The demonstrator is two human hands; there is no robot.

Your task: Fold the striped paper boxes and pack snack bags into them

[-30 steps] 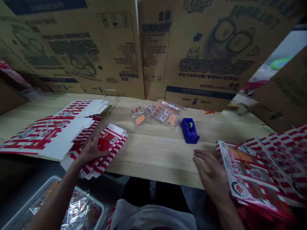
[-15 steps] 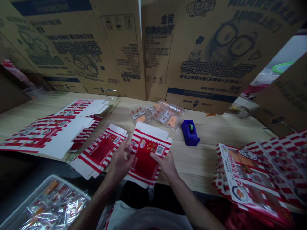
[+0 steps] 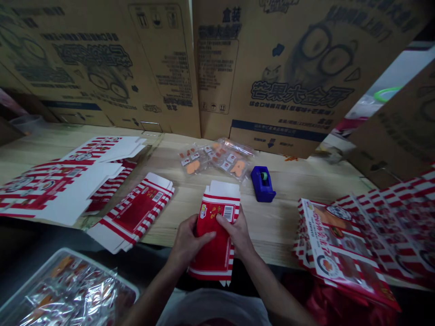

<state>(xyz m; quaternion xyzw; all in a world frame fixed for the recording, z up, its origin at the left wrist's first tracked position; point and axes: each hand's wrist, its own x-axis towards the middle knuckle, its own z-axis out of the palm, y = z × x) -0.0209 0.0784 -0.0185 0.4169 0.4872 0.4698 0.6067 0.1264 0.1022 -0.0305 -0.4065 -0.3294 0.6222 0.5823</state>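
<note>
A red-and-white striped carton (image 3: 217, 240) is held upright in front of me at the table's near edge, its printed back with the barcode facing up. My left hand (image 3: 190, 242) grips its left side, thumb across the panel. Around the right edge wraps my right hand (image 3: 236, 231), thumb pressing near the barcode. White end flaps stick out at its far end. Left of it lies a similar flat carton (image 3: 139, 213) on the table. Beyond it are several clear packets of orange pieces (image 3: 214, 158).
A blue tape dispenser (image 3: 263, 184) stands right of the packets. Unfolded carton sheets (image 3: 84, 181) lie at left, printed striped boxes (image 3: 346, 244) at right. A white bin (image 3: 71, 253) of wrapped packets sits low at left. Large cardboard boxes (image 3: 217, 122) wall off the back.
The carton has turned more upright and narrowed, its sides squeezed in. My left hand has moved from the carton's left edge onto its panel. The view has shifted slightly.
</note>
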